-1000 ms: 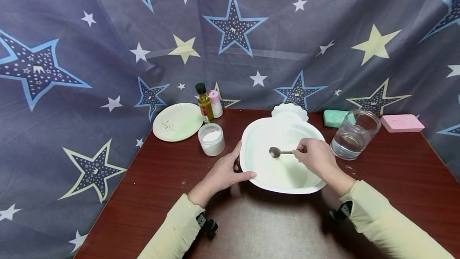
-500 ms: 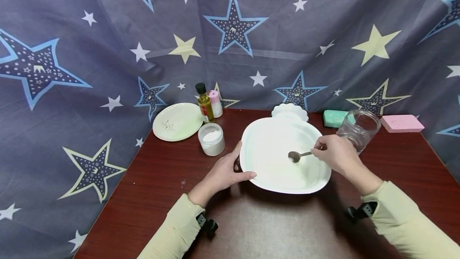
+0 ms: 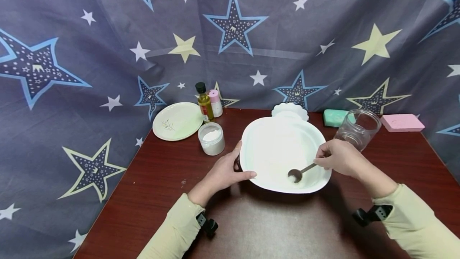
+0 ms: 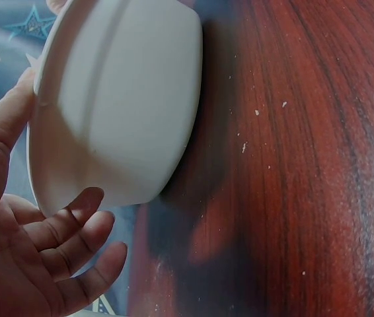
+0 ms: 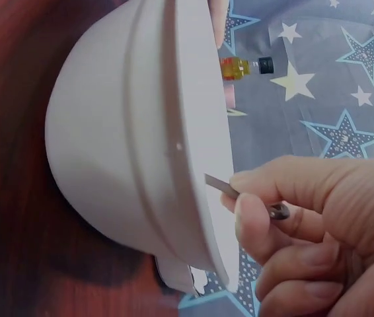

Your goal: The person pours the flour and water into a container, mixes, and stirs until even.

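A white basin [image 3: 276, 151] stands at the middle of the table. My left hand [image 3: 226, 171] holds its left rim, thumb over the edge and fingers against the outer wall; the left wrist view shows those fingers [image 4: 74, 244] under the rim. A metal spoon [image 3: 295, 175] is pinched by its handle between the thumb and fingers of my right hand [image 3: 339, 157]. Its bowl lies inside the basin near the front right, with a little white stuff in it. The right wrist view shows the handle end [image 5: 278, 211] poking out past the fingers, while the basin wall hides the spoon's bowl.
Left of the basin are an open jar of white powder [image 3: 212, 143], a plate [image 3: 177, 122], an oil bottle [image 3: 205, 105] and a pink-capped shaker [image 3: 215, 105]. Behind it sits a scalloped white dish [image 3: 289, 109]. A glass jar [image 3: 363, 125], green sponge [image 3: 334, 118] and pink sponge [image 3: 402, 123] stand right.
My right hand has moved right, then slightly toward me, carrying the spoon from the basin's middle to its front right. My left hand has stayed on the rim.
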